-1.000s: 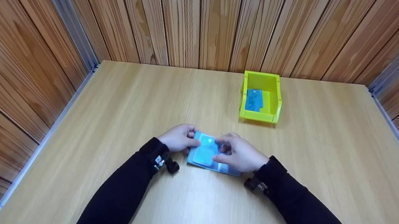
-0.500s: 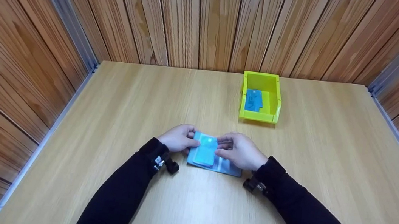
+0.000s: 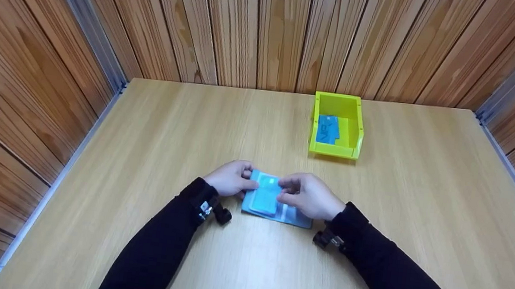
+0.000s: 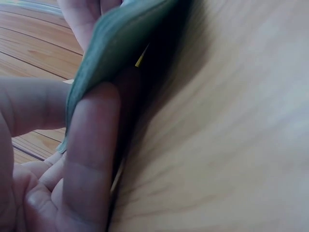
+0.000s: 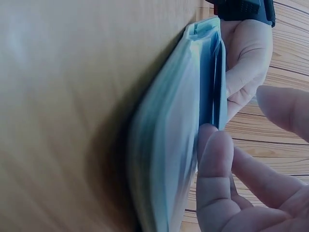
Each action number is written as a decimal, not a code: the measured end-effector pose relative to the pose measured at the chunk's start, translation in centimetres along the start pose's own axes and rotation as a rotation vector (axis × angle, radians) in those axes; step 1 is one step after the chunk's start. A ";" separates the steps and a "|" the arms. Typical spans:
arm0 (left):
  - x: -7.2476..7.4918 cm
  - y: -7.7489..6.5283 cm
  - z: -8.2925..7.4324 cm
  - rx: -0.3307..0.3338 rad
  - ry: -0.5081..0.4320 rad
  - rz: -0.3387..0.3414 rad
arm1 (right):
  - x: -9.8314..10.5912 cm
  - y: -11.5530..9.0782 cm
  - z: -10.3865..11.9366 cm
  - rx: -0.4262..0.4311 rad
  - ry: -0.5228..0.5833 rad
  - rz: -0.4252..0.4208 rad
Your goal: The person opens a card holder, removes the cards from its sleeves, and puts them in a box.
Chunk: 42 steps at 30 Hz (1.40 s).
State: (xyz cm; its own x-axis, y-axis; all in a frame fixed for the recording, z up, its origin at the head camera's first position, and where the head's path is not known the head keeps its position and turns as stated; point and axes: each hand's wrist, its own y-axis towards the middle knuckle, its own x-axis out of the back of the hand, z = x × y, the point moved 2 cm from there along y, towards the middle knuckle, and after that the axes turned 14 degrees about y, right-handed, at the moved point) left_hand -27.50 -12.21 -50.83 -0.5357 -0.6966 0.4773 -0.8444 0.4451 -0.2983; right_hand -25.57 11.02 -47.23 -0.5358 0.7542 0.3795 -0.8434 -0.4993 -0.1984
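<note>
A light-blue card holder [image 3: 296, 217] lies opened on the table with its left leaf raised. On that leaf sits a shiny blue card sleeve [image 3: 265, 202]. My left hand [image 3: 229, 178] grips the holder's left edge, thumb on top and fingers underneath; the left wrist view shows fingers [image 4: 94, 145] under the raised cover [image 4: 111, 46]. My right hand [image 3: 312, 196] pinches at the sleeve's right edge with thumb and fingertips. In the right wrist view its fingertips [image 5: 216, 152] meet the end of the slotted leaf [image 5: 207, 82], while another finger stands off above.
Behind the hands, near the back edge of the wooden table [image 3: 181, 125], stands a yellow-green bin [image 3: 334, 150]. Blue cards [image 3: 327, 129] with dark lettering lie inside it. Wood-panelled walls [image 3: 281, 29] enclose the back and sides.
Across the second, my right hand has drawn slightly right from the sleeve's face to its right edge, and its thumb moved up. My left hand, the holder and the bin have stayed put.
</note>
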 end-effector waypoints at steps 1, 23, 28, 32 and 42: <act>0.0 0.0 0.0 0.002 -0.005 0.001 | 0.0 0.0 0.0 -0.008 0.001 -0.003; -0.1 0.0 0.1 0.021 0.002 -0.029 | 0.9 0.0 -0.2 -0.140 0.109 -0.182; -0.1 -0.1 0.1 0.022 -0.021 -0.018 | 1.0 0.1 -0.3 -0.082 0.136 -0.180; -0.1 -0.1 0.1 0.026 -0.017 -0.019 | 1.0 0.1 -0.3 -0.080 0.111 -0.157; -0.1 0.0 0.1 0.027 0.018 -0.027 | 1.6 0.1 -0.3 -0.104 0.087 -0.132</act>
State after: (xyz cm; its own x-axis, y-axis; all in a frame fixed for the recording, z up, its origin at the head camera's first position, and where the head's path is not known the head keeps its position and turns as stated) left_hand -27.47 -12.14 -50.96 -0.5128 -0.6977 0.5002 -0.8584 0.4105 -0.3075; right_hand -26.48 12.32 -46.91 -0.4174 0.8467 0.3300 -0.9040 -0.3498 -0.2459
